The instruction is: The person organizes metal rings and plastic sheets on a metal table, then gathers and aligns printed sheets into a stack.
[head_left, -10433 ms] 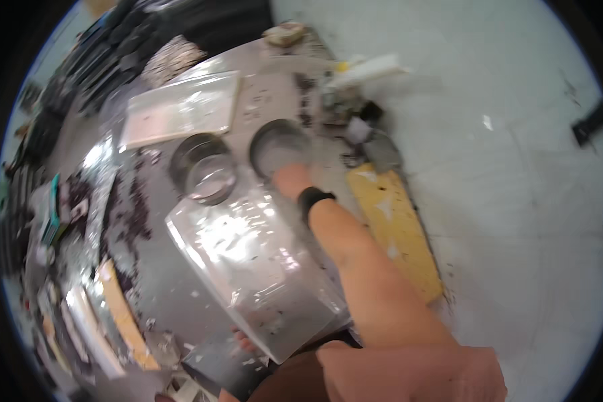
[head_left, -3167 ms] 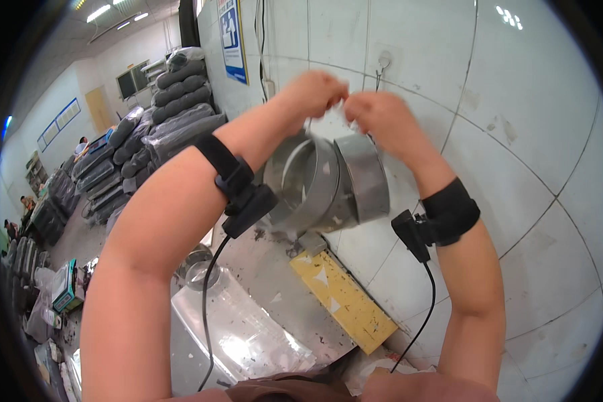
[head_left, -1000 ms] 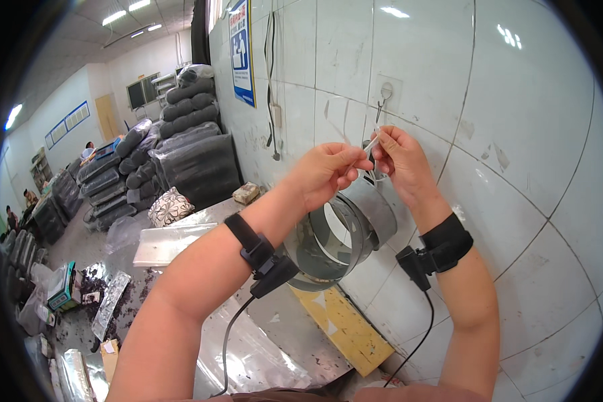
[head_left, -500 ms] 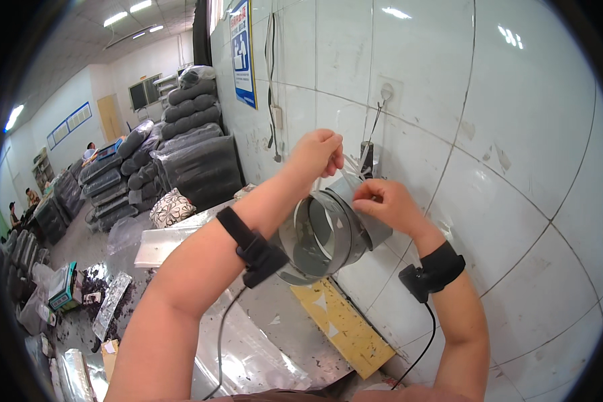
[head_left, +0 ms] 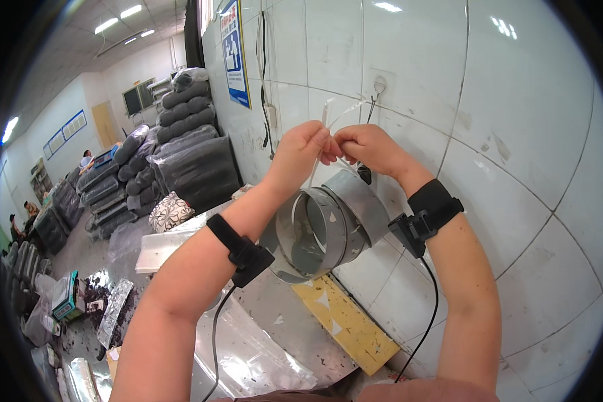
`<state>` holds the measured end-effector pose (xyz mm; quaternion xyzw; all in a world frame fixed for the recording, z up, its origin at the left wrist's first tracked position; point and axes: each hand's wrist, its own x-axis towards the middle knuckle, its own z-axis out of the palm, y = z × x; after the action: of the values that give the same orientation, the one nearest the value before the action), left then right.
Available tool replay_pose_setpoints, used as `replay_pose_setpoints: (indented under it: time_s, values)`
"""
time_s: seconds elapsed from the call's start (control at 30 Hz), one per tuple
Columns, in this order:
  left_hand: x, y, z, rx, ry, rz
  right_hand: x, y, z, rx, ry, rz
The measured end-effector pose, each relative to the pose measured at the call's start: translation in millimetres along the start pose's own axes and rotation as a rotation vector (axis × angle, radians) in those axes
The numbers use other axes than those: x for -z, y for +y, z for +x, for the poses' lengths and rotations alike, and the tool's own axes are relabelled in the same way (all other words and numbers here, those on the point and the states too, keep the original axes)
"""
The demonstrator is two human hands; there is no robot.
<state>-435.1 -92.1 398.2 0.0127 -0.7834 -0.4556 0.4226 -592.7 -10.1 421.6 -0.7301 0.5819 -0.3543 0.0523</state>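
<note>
A thin, translucent plastic strip [head_left: 326, 112] runs through the fingers of both my hands, its loose parts standing up above them. My left hand [head_left: 307, 145] pinches it, knuckles up. Right beside it, my right hand [head_left: 372, 145] is closed on the strip too, the fingertips of both nearly meeting. Part of the strip hangs below my fingers; how it crosses between them is hidden. Under my hands, a grey metal cylinder [head_left: 354, 201] with an open round mouth lies tilted against the wall side. Black straps with small devices and cables wrap both my forearms.
A yellow board [head_left: 345, 325] and clear plastic sheeting [head_left: 261, 348] lie on the metal table below. The white tiled wall [head_left: 516, 201] rises close on the right, with a socket and plug [head_left: 380, 84]. Dark wrapped bundles [head_left: 197, 164] are stacked at the back left.
My right hand has moved up and left to meet my left hand. The strip, lower and partly hidden before, now loops above my fingers. The view has shifted slightly.
</note>
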Motion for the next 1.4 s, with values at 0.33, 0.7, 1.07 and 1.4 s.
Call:
replay_pose_setpoints:
  time_s: [0.33,0.7,1.07,1.4]
  values:
    - [4.2,-16.1,5.1,0.375,0.101,-0.222,-9.7,18.4,-14.2,0.216,0.216,-0.919]
    - [49.2,-40.9,-9.5,0.599,0.169,-0.108,-34.3,53.2,-59.1,-0.002,0.16,-0.967]
    - [-6.5,-20.3,35.5,0.126,-0.548,0.715,-5.8,-14.3,-28.6,-0.113,0.254,-0.476]
    - [-13.1,-6.7,6.2,0.134,-0.45,0.795,3.1,-11.0,-16.5,-0.109,0.138,-0.279]
